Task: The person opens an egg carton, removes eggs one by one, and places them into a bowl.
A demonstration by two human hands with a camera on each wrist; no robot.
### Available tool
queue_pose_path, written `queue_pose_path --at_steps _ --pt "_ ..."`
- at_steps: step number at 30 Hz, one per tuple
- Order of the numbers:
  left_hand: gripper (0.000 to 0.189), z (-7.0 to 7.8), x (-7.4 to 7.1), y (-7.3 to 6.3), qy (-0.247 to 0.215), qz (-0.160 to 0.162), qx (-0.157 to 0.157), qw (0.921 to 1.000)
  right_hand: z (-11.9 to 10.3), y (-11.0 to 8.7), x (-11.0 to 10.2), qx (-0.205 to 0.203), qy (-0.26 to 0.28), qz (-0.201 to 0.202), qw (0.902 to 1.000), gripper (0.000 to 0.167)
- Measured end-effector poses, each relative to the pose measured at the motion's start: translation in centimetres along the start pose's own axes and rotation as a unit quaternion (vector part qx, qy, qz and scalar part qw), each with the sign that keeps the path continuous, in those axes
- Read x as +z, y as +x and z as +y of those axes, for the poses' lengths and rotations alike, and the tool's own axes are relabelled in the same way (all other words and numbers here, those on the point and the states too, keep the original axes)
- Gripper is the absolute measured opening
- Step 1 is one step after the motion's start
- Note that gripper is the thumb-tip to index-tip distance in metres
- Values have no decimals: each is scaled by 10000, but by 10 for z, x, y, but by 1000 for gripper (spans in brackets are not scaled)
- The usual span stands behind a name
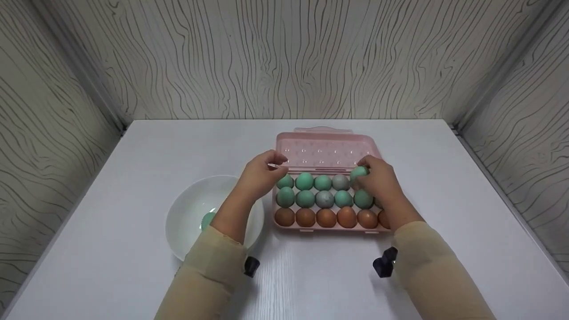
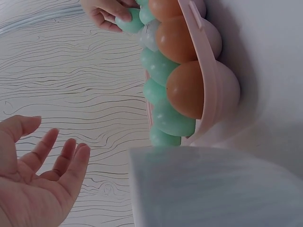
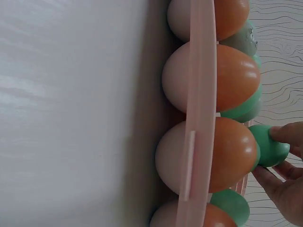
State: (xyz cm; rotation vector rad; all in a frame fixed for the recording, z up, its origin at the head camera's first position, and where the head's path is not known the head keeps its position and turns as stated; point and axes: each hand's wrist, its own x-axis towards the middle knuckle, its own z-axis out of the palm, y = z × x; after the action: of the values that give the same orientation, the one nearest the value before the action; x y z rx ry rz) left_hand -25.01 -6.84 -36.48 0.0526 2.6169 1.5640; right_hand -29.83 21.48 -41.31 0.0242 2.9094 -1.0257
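A pink egg carton (image 1: 338, 229) lies with its lid (image 1: 324, 151) folded back. Brown eggs (image 1: 326, 218) fill the front row, with green eggs (image 1: 305, 198) and a few greyish ones behind. My right hand (image 1: 381, 180) pinches a green egg (image 3: 270, 147) between thumb and fingers, over the back row toward the right end. At the carton's back left corner, my left hand (image 1: 258, 175) hovers, its fingers loosely bent around nothing in the left wrist view. The right forearm hides part of the carton's right end.
To the carton's left stands a white bowl (image 1: 178, 215) with a green egg (image 1: 207, 220) inside, partly covered by the left forearm. Patterned panels (image 1: 284, 58) enclose the white table (image 1: 133, 164) at the back and sides. Dark wrist cameras (image 1: 384, 263) stick out from both sleeves.
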Motion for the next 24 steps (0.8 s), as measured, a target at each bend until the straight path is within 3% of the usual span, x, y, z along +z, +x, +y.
queue_pose_path --at_steps 14,24 --pt "21 3 5 1 152 -68 84 9998 -23 -9 -12 -41 880 -265 9958 35" --pt "26 6 12 1 159 -302 92 9994 -47 -20 -8 -488 1461 -301 9876 35"
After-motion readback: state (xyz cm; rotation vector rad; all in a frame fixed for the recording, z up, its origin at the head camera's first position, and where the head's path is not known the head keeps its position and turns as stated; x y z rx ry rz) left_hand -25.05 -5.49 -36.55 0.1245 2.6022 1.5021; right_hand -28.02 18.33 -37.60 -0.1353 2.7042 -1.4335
